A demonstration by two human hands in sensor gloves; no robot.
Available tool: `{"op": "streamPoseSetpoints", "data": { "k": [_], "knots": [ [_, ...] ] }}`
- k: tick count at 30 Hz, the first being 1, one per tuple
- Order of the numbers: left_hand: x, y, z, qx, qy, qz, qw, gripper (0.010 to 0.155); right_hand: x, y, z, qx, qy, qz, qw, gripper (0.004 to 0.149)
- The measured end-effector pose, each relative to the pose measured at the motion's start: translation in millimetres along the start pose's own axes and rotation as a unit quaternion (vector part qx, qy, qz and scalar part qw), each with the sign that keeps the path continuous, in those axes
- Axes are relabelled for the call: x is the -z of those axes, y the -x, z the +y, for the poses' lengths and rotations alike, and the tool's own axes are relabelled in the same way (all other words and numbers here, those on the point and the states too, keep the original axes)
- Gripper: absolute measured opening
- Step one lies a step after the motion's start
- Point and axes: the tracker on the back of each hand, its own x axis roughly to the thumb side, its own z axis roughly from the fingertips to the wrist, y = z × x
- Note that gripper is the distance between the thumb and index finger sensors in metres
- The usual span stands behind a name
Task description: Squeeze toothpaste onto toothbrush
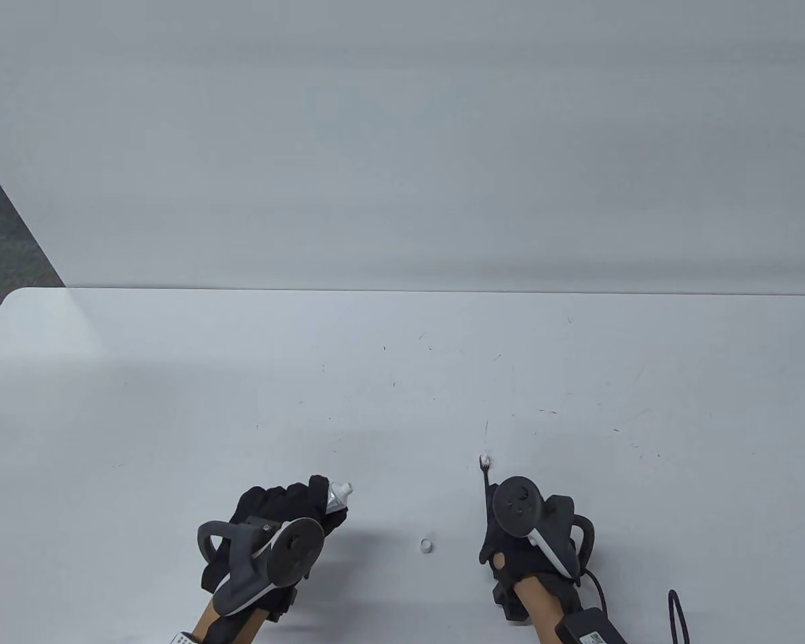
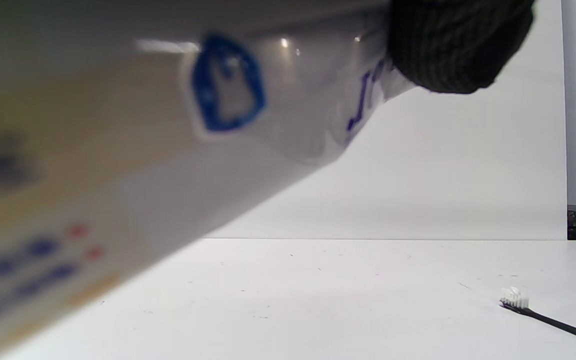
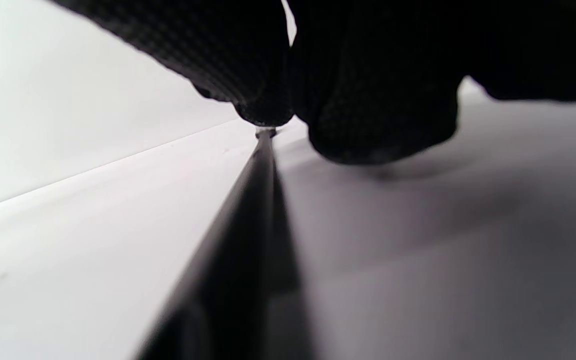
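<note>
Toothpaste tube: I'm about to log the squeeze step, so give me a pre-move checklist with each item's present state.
1. Cap off: ok. The cap lies on the table between the hands, and the toothpaste tube shows a bare nozzle.
2. Tube in grip: ok. The left hand holds it.
3. Brush in grip: ok. The right hand holds the toothbrush by its handle.
4. Bristles up: ok. In the left wrist view they point upward.
5. Nozzle over bristles: not ok. They sit well apart.
6. Paste at the nozzle: cannot tell.
</note>
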Motion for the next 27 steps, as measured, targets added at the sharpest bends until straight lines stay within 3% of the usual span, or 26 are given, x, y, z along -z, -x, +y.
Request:
{"op": "streamPoseSetpoints", "data": {
  "k": [3, 6, 9, 13, 15, 19, 27],
  "knots": [
    [0, 1, 1, -0.002, -0.002, 0.003, 1.000, 0.067, -3, 4, -17, 0.040, 0.032, 0.010, 0.999, 0.048],
    [0, 2, 2, -0.004, -0.005, 0.003, 1.000, 0.067, -11, -6, -34, 0.050, 0.073, -0.044, 0.995, 0.049],
    [-1, 1, 3, -0.008, -0.009, 0.000, 1.000, 0.067, -21, -29, -37, 0.052, 0.082, -0.126, 0.987, 0.041],
    [-1, -1, 5, -0.009, -0.011, -0.001, 1.000, 0.067, -39, -81, -13, -0.023, 0.022, -0.253, 0.967, 0.041],
    [-2, -1, 5, -0.009, -0.013, -0.003, 1.000, 0.067, -44, -97, 2, -0.078, -0.008, -0.280, 0.957, 0.044],
    [-2, -1, 6, -0.010, -0.016, -0.003, 1.000, 0.067, -48, -112, 22, -0.162, -0.009, -0.299, 0.940, 0.047],
    [-2, -2, 5, -0.012, -0.018, -0.006, 1.000, 0.067, -47, -116, 43, -0.195, -0.028, -0.302, 0.933, 0.042]
  ]
}}
